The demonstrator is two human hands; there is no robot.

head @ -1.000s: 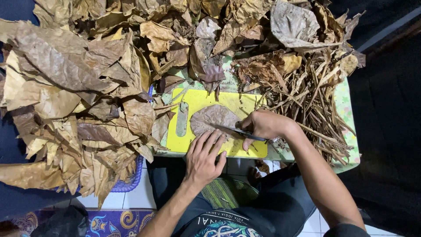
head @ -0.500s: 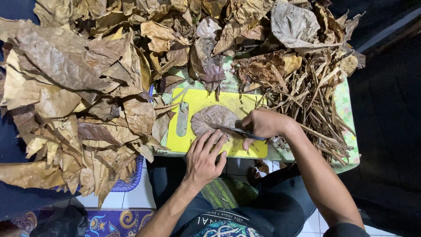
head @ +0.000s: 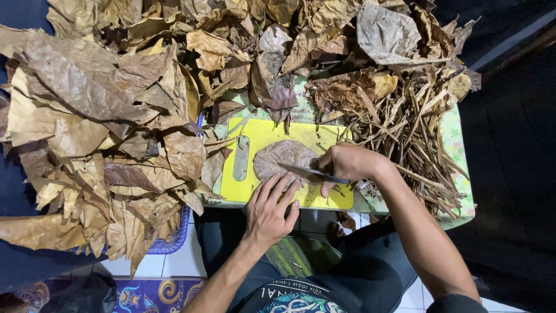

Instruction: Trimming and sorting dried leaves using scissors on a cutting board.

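Observation:
A yellow cutting board [head: 263,136] lies on a small green table [head: 454,145]. On it rests a rounded brown dried leaf piece [head: 281,159]. My left hand [head: 271,208] lies flat with fingers spread, its fingertips pressing the leaf's near edge. My right hand [head: 347,163] grips a knife [head: 307,171] by the handle, and the dark blade points left across the leaf's lower right part.
A big heap of dried brown leaves [head: 104,127] fills the left and back, partly over a blue basket [head: 174,237]. A pile of stripped leaf stems [head: 411,133] covers the table's right side. My knees sit below the table over a tiled floor.
Both hands stay almost in place. The knife blade has shifted slightly along the leaf; the left hand keeps pressing it.

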